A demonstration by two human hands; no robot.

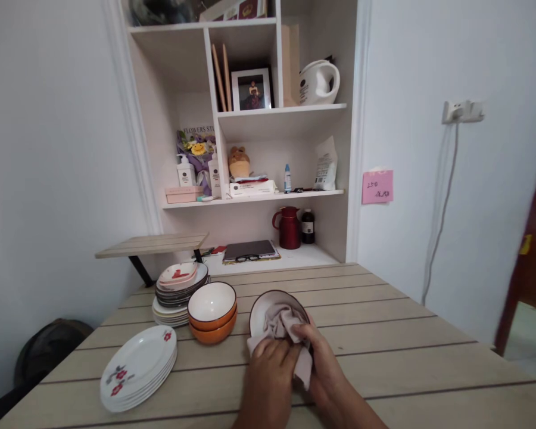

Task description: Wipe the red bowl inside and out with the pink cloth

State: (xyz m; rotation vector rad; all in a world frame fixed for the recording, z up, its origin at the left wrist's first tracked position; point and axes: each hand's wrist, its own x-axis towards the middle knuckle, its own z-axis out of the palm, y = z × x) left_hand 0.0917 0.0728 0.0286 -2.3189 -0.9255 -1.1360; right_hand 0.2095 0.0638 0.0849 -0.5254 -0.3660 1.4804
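A white bowl with a dark rim is tilted toward me above the front middle of the table. My right hand is closed on its right side, thumb over the edge and fingers behind. Bunched inside the bowl is a greyish-pink cloth, which hangs out over the near rim. My left hand presses on this cloth with its fingers bent into it; the fingertips are partly hidden. Two stacked orange bowls with white insides stand to the left of the held bowl.
Oval plates with red flowers are stacked at the left on the slatted table. Behind them rises a taller pile of plates and small dishes. A low raised shelf stands at the back left; a red jug sits in the wall unit.
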